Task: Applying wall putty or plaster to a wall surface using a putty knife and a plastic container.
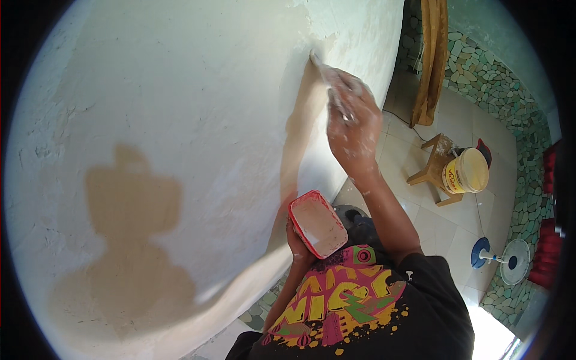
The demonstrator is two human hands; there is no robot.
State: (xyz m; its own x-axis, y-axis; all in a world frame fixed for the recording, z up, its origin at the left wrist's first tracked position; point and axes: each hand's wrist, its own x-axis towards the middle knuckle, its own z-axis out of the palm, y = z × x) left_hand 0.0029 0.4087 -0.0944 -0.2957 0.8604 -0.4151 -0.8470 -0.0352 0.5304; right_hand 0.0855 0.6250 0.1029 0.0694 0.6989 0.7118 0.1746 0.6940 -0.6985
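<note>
Right now, your left hand (298, 243) holds a shallow rectangular container with a red rim (302, 197), its fingers closed around the side nearest the wall and partly hidden beneath it. The container is just in front of your body, tilted so that its open top faces up toward you, and pale, smooth paste (315, 223) spreads across the inside. Your right hand (354, 117) is raised above and beyond the container, well apart from it, with white smears over the fingers and knuckles and a few specks down the wrist. Its fingers are bunched narrowly, and a pale, coated tip points at the wall (198, 120); you cannot tell from this view whether that tip is a finger or a tool, so what this grip holds is unclear. The tip appears to meet the pale, patchy wall surface near its upper part, where a darker patch shows. Your shadow (135, 204) falls across the left part of the wall. You wear a dark shirt (342, 300) with a bright pink and yellow print. On your right, a white and yellow bucket (471, 171) appears to stand on a wooden stool (429, 171) over the tiled floor (453, 219), and 1 fan (516, 263) with a blue base is near a stone-patterned wall (480, 66).
</note>
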